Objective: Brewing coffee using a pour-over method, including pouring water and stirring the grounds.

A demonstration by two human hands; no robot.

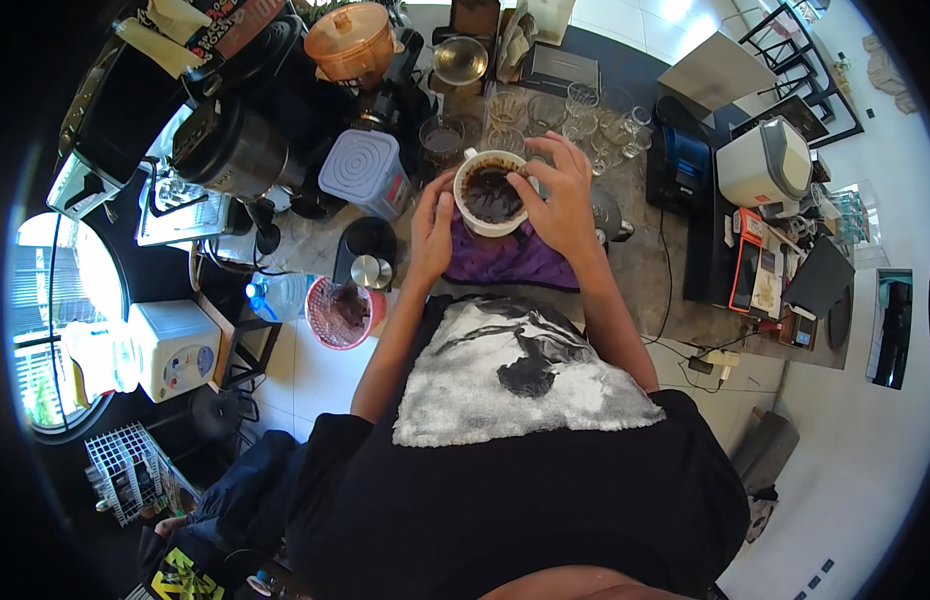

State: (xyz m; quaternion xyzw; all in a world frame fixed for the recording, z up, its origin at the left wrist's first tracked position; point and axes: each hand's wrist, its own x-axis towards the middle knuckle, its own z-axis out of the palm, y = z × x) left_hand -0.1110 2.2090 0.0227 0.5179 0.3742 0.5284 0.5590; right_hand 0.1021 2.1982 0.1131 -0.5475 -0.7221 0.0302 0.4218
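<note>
A white cup (466, 217) of dark coffee, with grounds clinging to its inner wall, stands over a purple cloth (502, 259) at the counter's near edge. My left hand (432, 236) rests against the cup's left side, fingers along the wall. My right hand (558, 187) is at the right rim, thumb and a fingertip close together there; whether something small is pinched between them cannot be told. Left of the cup is a lidded plastic container (366, 169), with a dark glass (442, 142) nearer. A metal pitcher (609, 217) sits behind my right wrist.
Several clear glasses (582, 101) crowd the counter behind the cup. An espresso machine (127, 112) and a grinder stand left. A black scale (366, 251) is near the front edge, above a pink bin (371, 315). A cable (669, 277) crosses the right side. A person (240, 495) sits lower left.
</note>
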